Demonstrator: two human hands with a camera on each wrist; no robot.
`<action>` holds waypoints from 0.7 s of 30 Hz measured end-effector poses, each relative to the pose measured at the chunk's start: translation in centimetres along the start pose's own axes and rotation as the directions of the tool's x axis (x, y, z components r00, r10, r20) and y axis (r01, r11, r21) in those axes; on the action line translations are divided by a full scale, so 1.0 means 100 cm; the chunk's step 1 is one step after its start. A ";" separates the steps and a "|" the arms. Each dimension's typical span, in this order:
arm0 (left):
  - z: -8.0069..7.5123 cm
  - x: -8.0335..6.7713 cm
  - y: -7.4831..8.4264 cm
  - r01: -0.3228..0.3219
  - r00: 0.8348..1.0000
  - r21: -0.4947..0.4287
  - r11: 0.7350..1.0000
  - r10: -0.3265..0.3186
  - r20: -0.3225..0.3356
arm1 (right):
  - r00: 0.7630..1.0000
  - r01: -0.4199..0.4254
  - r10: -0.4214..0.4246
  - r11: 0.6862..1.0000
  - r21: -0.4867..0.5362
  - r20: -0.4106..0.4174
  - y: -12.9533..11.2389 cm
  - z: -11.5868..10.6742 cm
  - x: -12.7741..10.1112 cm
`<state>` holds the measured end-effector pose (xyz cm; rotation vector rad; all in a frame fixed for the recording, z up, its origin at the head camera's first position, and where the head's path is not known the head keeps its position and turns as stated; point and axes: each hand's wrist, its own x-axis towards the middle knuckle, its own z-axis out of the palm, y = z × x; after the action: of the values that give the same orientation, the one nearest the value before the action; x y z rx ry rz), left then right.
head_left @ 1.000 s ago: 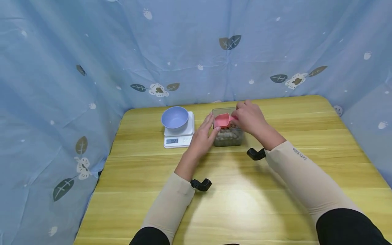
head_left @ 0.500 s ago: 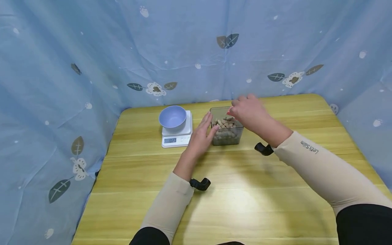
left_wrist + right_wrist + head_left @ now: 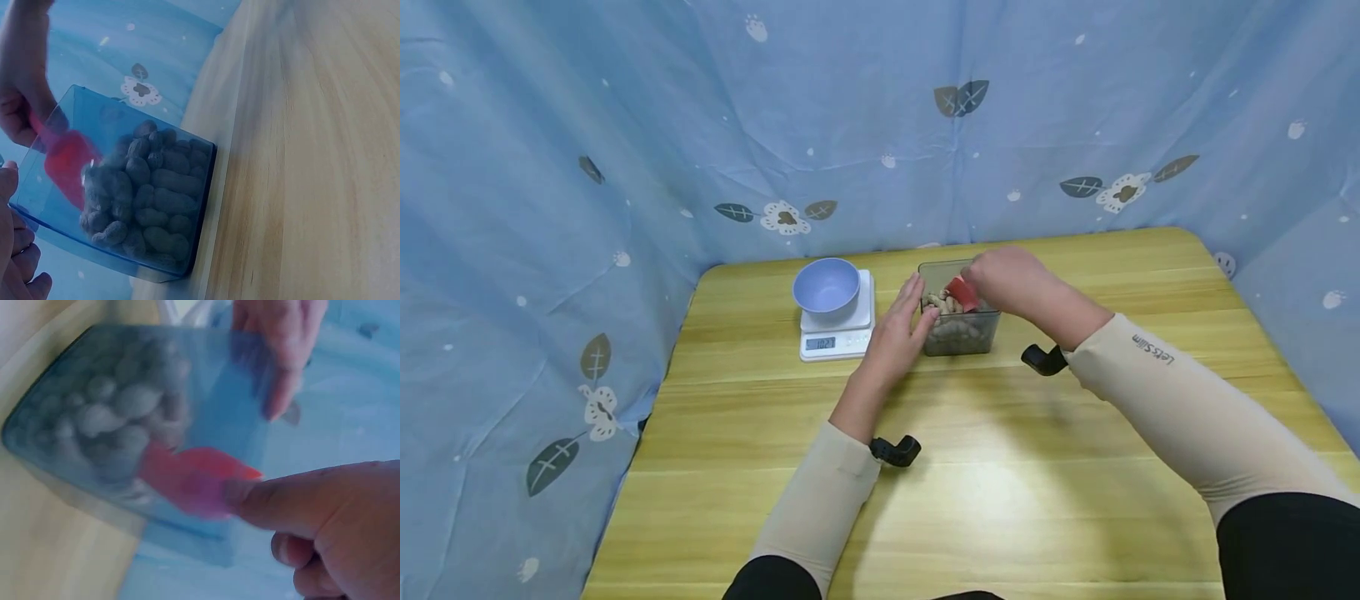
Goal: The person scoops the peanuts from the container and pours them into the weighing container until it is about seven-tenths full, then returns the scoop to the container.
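A clear grey plastic container (image 3: 958, 337) holds unshelled peanuts (image 3: 169, 187) in its lower part. My right hand (image 3: 1011, 283) grips the handle of a pink-red scoop (image 3: 962, 294) at the container's right side. The scoop's bowl is tilted down inside and its tip meets the peanuts, as the left wrist view shows. In the right wrist view, the thumb presses on the scoop (image 3: 194, 481). My left hand (image 3: 895, 333) rests against the container's left side, its fingers straight and its thumb near the front corner.
Left of the container stands a white digital kitchen scale (image 3: 838, 343) with a lit display. A blue-purple bowl (image 3: 827, 286) sits on it. All stand on a wooden table (image 3: 955, 500), with a blue patterned curtain (image 3: 880, 125) behind.
The scoop was level above the peanuts, then drawn back to the right and mostly hidden by the right hand. Now it points down into the container. The left hand stays put.
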<state>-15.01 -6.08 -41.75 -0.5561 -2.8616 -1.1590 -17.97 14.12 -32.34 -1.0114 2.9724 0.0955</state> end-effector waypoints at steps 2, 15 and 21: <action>0.000 0.000 0.001 0.001 1.000 0.002 1.000 -0.001 -0.002 | 1.000 -0.014 0.014 0.999 0.049 -0.009 0.004 0.006 0.000; 0.002 0.000 0.001 -0.007 1.000 -0.009 1.000 0.007 -0.004 | 0.998 -0.025 0.002 0.937 0.349 0.065 0.019 0.022 0.000; 0.002 0.000 0.002 0.002 1.000 -0.007 1.000 -0.003 -0.010 | 0.999 -0.052 0.042 0.904 0.425 0.033 0.025 0.024 -0.006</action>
<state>-14.89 -5.87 -41.77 -0.5454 -2.8518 -1.1691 -19.08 16.54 -34.58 -0.8695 2.8035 -0.5178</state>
